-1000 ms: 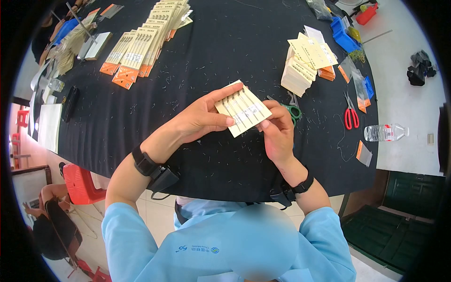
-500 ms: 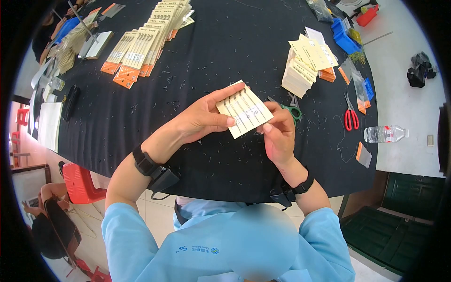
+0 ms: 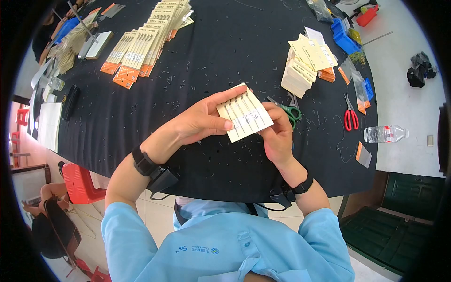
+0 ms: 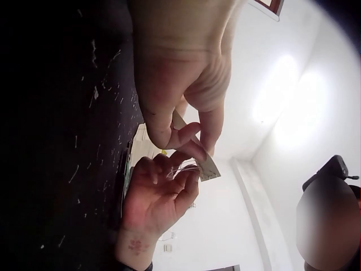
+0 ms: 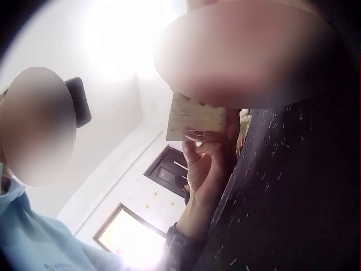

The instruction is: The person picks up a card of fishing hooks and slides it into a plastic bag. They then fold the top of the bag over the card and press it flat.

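A cream card (image 3: 244, 116) with several dark lengthwise lines and a whitish printed band is held up over the black table. My left hand (image 3: 202, 117) grips its left side, thumb on the face and index finger along the top edge. My right hand (image 3: 278, 134) is at the card's right edge, its fingertips partly hidden behind it. In the left wrist view, fine pale threads (image 4: 183, 168) loop between the curled fingers and thumb of the right hand (image 4: 152, 195), close to the card's corner (image 4: 210, 169). A blurred patch covers most of the right hand in the right wrist view.
Green-handled scissors (image 3: 293, 113) lie just beyond my right hand, red-handled scissors (image 3: 351, 115) farther right. A stack of cream cards (image 3: 297, 75) stands back right; overlapping rows of cards (image 3: 141, 47) lie back left. A water bottle (image 3: 386, 133) is at the right. Thread scraps dot the black cloth.
The card has tilted and dropped slightly toward me. My right thumb has slipped farther behind the card's edge. The left hand keeps its grip.
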{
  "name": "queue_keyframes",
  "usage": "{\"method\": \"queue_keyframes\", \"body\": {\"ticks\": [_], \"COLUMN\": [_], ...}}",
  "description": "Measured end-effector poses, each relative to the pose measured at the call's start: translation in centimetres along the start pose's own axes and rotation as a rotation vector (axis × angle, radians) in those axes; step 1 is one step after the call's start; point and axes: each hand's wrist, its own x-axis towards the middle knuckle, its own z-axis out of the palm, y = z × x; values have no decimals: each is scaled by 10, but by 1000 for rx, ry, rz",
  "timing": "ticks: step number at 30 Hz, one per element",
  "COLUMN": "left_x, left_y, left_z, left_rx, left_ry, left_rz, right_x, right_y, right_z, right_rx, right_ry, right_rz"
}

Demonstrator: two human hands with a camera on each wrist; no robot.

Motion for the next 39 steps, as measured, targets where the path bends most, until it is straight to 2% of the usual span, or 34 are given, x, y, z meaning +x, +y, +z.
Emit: {"method": "queue_keyframes", "body": {"ticks": [6, 9, 13, 15, 18, 20, 23, 25, 27, 29, 31, 34, 36, 39], "left_x": [0, 0, -1, 0, -2, -1, -4, -6, -7, -8, -10, -6, -7, -6], "left_y": [0, -1, 0, 1, 4, 4, 7, 7, 7, 12, 17, 16, 15, 10], "left_z": [0, 1, 2, 3, 7, 5, 13, 14, 13, 16, 19, 12, 11, 9], "left_rx": [-3, 17, 67, 91, 74, 113, 138, 165, 172, 186, 242, 316, 360, 384], "left_ry": [-37, -54, -85, -101, -66, -111, -113, -112, -119, -117, -84, -56, -36, -47], "left_rz": [21, 14, -12, -26, -49, -9, -28, -65, -24, -14, 33, 27, 9, -41], "right_x": [1, 1, 3, 3, 4, 3, 3, 4, 3, 7, 13, 20, 18, 9], "right_y": [4, 5, 6, 4, 6, 9, 4, 6, 3, -4, -27, -62, -78, -91], "right_z": [-4, -6, -4, -1, -5, -6, -2, -1, -1, -2, -5, -27, -45, -75], "right_rx": [-88, -56, -38, -34, -42, -22, 35, 10, -59, -84, -184, -228, -278, -389], "right_ry": [-39, -50, -68, -34, -70, -57, 63, 121, 135, 163, 284, 325, 432, 526], "right_rz": [-8, 38, 4, 67, 37, 65, 269, 231, 290, 253, 299, 179, 95, 61]}}
